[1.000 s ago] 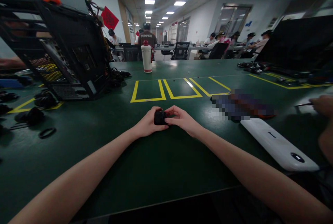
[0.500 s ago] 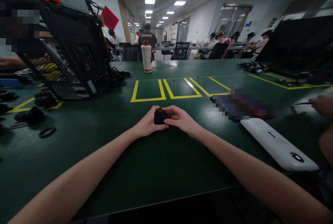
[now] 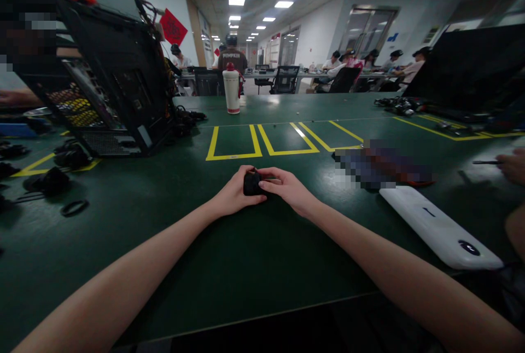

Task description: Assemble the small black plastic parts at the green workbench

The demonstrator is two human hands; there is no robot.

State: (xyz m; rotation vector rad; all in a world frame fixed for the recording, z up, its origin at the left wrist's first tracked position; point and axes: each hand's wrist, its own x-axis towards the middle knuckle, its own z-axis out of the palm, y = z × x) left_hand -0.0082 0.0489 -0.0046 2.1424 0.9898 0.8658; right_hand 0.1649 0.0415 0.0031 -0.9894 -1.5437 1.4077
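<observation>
A small black object (image 3: 251, 184) is between my two hands, just above or on the green table (image 3: 246, 265). My left hand (image 3: 234, 194) wraps round its left side, with the thumb below it and the fingers above. From the right, my right hand (image 3: 287, 189) grips it, thumb against its right face and fingers reaching over the top. What the black object is cannot be made out. Beyond my hands lie yellow tape outlines (image 3: 233, 157) on the table.
At the left stands an open computer case (image 3: 135, 90) with cables and a black ring (image 3: 74, 208). A white cup (image 3: 232, 93) stands farther back. To the right lie a white case (image 3: 435, 224) and a blurred-out item (image 3: 381, 167); another person's hand (image 3: 514, 164) holds a thin tool.
My right thumb has shifted up a little on the black object's right side. The other person's hand at the right edge has moved slightly to the right.
</observation>
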